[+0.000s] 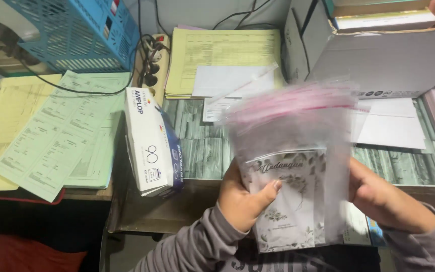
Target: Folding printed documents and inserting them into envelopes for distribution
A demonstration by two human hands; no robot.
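A floral-printed card [290, 201], white with grey leaves and flowers, is held upright nearest the camera, just above the front edge of the table [207, 151]. It is gripped by the left hand [242, 199], whose thumb is pressed across the card's front at its left edge while the fingers are curled behind it. A clear plastic sleeve [293, 121] with a pink strip along its top is seen around and above the card; the sleeve is blurred by motion, so how far the card sits inside it cannot be told. The sleeve's right edge is grasped by the right hand [378, 196], with the fingers closed on the plastic. Grey sleeves cover both wrists.

Just to the left of the hands, a white and blue envelope box [149, 143] is laid on the table, tipped over the front edge. Further left, pale green forms [61, 146] are spread over yellow forms [1, 136]. Behind them a blue plastic basket [76, 32] is set, with a power strip [152, 58] and black cables beside it. At the back, a stack of yellow papers [222, 50] is topped by a white envelope [222, 80]. To the right, a large cardboard box [378, 60] is placed, with white sheets [393, 126] lying under its front.
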